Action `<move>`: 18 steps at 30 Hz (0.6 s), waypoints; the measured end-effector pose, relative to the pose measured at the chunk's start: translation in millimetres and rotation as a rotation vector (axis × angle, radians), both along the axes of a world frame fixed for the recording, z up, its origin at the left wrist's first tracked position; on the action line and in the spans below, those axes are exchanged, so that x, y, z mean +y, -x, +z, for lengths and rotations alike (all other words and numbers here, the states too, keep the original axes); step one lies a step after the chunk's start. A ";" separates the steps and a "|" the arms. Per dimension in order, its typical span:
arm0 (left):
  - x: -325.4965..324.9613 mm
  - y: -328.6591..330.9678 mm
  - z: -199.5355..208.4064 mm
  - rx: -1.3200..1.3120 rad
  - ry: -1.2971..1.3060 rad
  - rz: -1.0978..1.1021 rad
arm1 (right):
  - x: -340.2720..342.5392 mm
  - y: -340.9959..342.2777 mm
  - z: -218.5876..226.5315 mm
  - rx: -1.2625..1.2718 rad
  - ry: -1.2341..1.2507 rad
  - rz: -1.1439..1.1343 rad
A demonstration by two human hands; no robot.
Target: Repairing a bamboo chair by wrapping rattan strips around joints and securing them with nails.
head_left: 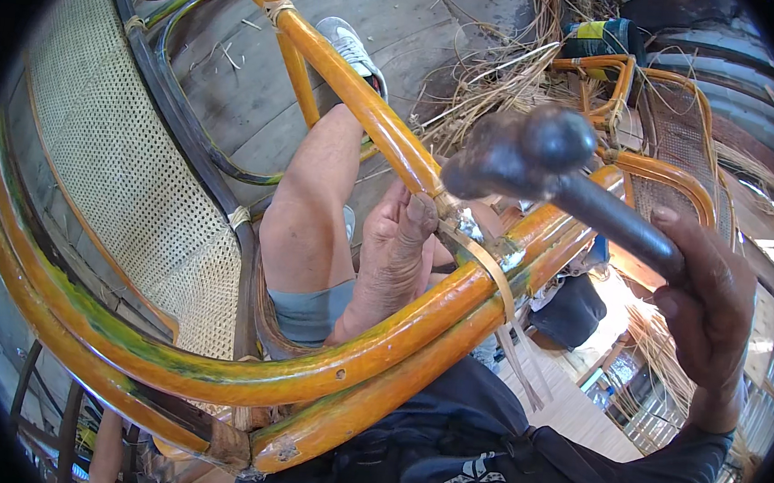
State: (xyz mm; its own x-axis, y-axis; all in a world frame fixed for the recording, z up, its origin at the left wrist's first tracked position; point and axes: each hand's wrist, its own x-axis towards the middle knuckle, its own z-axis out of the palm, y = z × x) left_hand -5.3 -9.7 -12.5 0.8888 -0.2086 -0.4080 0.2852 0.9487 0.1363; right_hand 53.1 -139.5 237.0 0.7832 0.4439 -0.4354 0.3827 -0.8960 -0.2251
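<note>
Across the front runs a rattan chair frame of glossy, orange-brown bent poles, some streaked green. A straight rattan pole meets the curved pair at a joint smeared with whitish stuff. My left hand is closed at this joint, thumb against the pole's end; its fingers are partly hidden. From the joint a flat, light rattan strip passes over the paired poles, its tails hanging below. In my right hand is a dark metal hammer, gripped by the handle. Its rounded head is raised above the joint, nearer the camera.
A woven cane panel with a dark frame stands at left. Loose rattan strips are heaped at the back, beside a dark green container. Another cane chair is at right. My bent leg shows behind the poles.
</note>
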 end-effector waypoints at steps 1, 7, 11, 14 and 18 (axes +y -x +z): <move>2.5 -5.2 9.2 0.043 -0.043 -0.089 | 0.7 0.4 -0.8 -0.027 -0.004 0.033; 5.6 0.8 -4.9 -0.114 0.007 0.026 | -1.1 -0.7 -15.6 -0.038 0.274 0.152; -1.9 6.8 -13.2 -0.018 0.081 -0.039 | -3.2 -4.5 -13.0 -0.025 0.140 0.095; -2.9 1.9 -7.4 -0.010 0.048 0.029 | -3.2 -3.5 -13.6 0.055 0.103 0.097; 12.6 2.8 -2.9 0.022 0.021 -0.087 | -10.1 -9.4 -17.4 0.059 0.159 0.067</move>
